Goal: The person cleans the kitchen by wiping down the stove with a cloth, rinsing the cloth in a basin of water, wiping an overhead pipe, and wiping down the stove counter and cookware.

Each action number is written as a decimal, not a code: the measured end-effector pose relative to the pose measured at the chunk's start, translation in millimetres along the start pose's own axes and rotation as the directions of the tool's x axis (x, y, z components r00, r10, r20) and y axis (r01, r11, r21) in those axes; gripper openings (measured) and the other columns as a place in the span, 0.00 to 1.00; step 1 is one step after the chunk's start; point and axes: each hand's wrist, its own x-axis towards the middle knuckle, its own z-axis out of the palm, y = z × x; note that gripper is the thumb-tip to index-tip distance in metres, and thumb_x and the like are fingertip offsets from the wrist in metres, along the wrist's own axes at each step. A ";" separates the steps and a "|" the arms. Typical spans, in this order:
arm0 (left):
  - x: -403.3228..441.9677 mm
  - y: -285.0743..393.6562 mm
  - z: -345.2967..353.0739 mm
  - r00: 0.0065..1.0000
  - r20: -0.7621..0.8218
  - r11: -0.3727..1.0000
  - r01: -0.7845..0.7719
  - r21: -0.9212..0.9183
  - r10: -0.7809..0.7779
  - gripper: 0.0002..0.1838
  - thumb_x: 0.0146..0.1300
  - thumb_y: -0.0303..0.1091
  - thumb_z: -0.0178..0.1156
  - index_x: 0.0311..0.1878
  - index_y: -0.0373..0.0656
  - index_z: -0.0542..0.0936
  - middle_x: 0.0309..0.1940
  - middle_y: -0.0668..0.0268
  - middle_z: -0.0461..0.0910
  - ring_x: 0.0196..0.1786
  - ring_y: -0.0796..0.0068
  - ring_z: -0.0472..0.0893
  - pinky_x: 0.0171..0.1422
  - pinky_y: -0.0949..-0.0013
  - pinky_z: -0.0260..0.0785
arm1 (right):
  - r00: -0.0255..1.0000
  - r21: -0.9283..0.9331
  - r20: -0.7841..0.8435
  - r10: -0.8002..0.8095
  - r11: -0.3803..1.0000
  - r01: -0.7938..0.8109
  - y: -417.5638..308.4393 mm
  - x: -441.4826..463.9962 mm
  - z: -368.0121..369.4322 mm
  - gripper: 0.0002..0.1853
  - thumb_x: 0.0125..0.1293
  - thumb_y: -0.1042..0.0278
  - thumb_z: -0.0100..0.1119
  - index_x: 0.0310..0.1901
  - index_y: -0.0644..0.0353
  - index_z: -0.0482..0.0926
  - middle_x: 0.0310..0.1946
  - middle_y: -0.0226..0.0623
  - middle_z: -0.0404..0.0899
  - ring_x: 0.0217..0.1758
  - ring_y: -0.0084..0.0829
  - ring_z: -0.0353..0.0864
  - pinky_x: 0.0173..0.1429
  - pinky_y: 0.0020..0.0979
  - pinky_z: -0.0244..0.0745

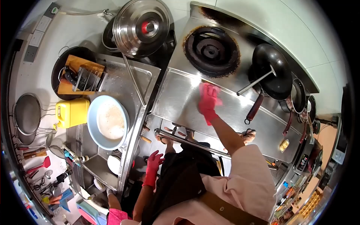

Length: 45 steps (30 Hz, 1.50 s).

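Observation:
My right hand (209, 100), in a pink-red rubber glove, is on the steel counter (180, 93) in front of the burner (210, 51). Its fingers are smeared by motion, and whether something lies under them cannot be made out. Lower down, my left hand (153, 165), gloved in the same colour, hangs beside my dark apron, fingers apart and holding nothing. To its upper left, a light blue basin (91, 125) of cloudy, foamy liquid stands by the sink.
Right of the burner are a black wok (268, 62), a ladle (255, 82) and several pans. Farther left stand a yellow jug (73, 112), a wooden board (65, 84) and a large lidded pot (129, 18). At lower left, part of another person (115, 215) shows in pink.

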 end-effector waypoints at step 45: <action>-54.6 -67.2 -38.9 0.999 0.032 0.999 0.010 -0.045 -0.008 0.26 0.76 0.36 0.54 0.74 0.43 0.67 0.53 0.56 0.85 0.43 0.65 0.87 0.43 0.68 0.77 | 0.819 0.794 0.521 -0.239 0.487 -0.363 -122.6 15.1 30.3 0.28 0.74 0.64 0.43 0.75 0.57 0.60 0.75 0.44 0.62 0.77 0.40 0.63 0.76 0.49 0.64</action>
